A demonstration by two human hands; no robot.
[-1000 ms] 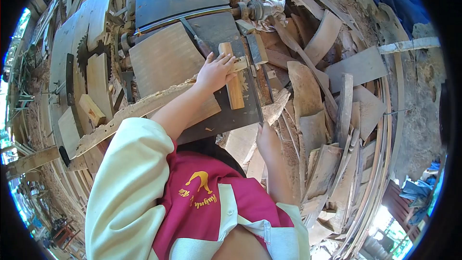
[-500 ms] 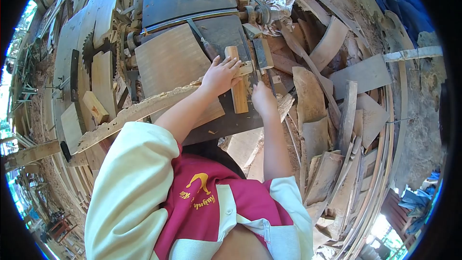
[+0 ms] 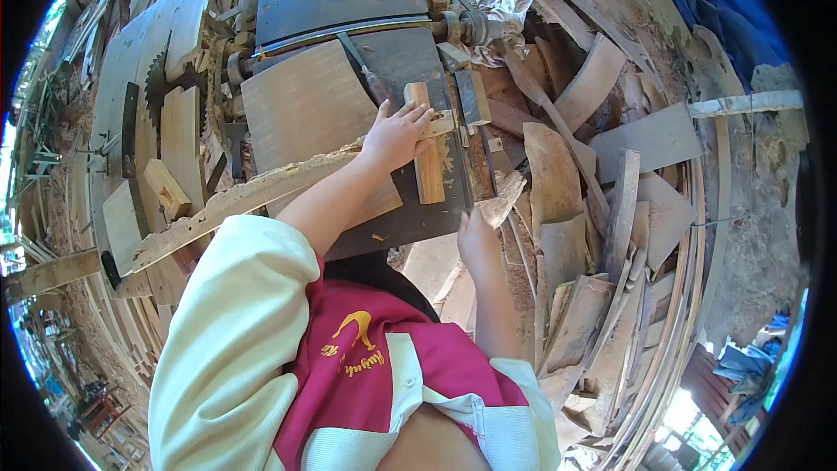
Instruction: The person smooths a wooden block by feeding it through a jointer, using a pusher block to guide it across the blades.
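My left hand (image 3: 397, 135) lies flat with fingers spread, pressing on a long rough-edged wooden strip (image 3: 261, 189) and on the short wooden block (image 3: 429, 176) crossing under it. The strip's squared end (image 3: 443, 125) sticks out to the right of this hand. My right hand (image 3: 479, 240) is closed in a fist beside the dark tabletop's right edge. A thin dark line like a blade seen edge-on runs from it toward the strip's end; I cannot make out the tool. Beyond my left hand lies a chisel-like tool with a wooden handle (image 3: 377, 87).
A wide board (image 3: 301, 96) lies on the dark metal table (image 3: 418, 225). At left a toothed circular saw blade (image 3: 157, 87) stands among planks. Curved wood offcuts (image 3: 554, 174) are piled on the right. A small block (image 3: 472, 98) sits at the table's right edge.
My right hand has moved down toward my body, away from the strip's end. My left hand stays on the strip and block. The view has shifted slightly.
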